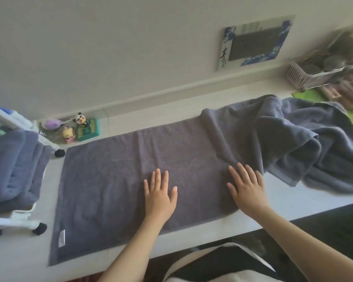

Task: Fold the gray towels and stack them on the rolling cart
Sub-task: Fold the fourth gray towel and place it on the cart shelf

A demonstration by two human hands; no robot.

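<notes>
1. White desk [283,202] carries a gray towel [130,180] spread flat.
2. Both hands lie flat, fingers straight, gripping nothing: left hand [159,197] mid-towel, right hand [248,189] nearer its bunched right end.
3. Towel's long axis runs left-right; cart [18,219] with folded towels [12,165] stands left.

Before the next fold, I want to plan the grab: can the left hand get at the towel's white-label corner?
Probably yes. The left hand lies flat and open on the spread towel, holding nothing, and only bare towel lies between it and the white label at the near left corner. It may take a long stretch.
</notes>
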